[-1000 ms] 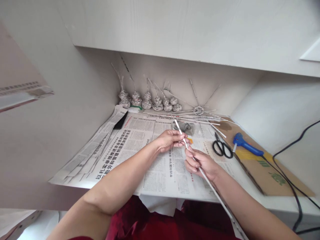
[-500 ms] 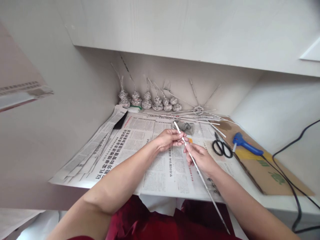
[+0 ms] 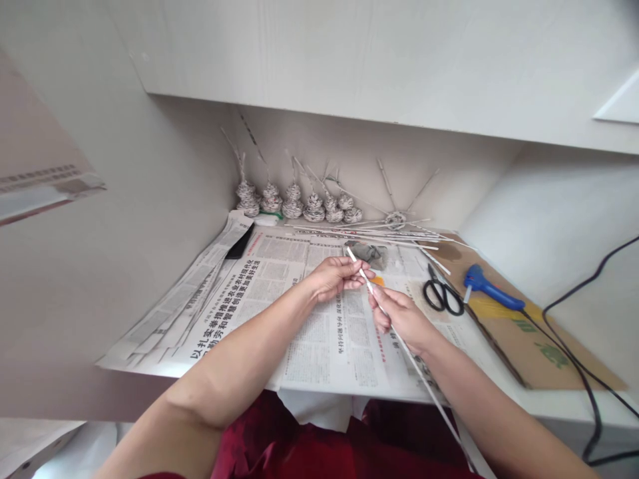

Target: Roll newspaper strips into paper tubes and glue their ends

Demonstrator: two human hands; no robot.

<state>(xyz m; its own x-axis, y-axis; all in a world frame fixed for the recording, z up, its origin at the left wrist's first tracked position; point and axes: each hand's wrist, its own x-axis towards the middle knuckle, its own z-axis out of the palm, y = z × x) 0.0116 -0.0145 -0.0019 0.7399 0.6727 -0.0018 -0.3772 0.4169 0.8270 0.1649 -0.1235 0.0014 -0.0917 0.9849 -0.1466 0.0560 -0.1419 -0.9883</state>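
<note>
Six grey, gourd-shaped woven-paper pieces [image 3: 293, 205] at the back look nearly complete, while a round woven-paper base [image 3: 396, 220] with bare spokes seems unfinished. Above the printed newspaper sheets [image 3: 314, 362], the left hand [image 3: 343, 276] pinches a thin white rolled-paper stick [image 3: 367, 282] near its tip; the right hand [image 3: 397, 318] curls closed around it just below.

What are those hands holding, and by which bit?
A thin white paper-like stick: the left fingers pinch it near its far end, and the right fingers hold it a little nearer the body.
</note>
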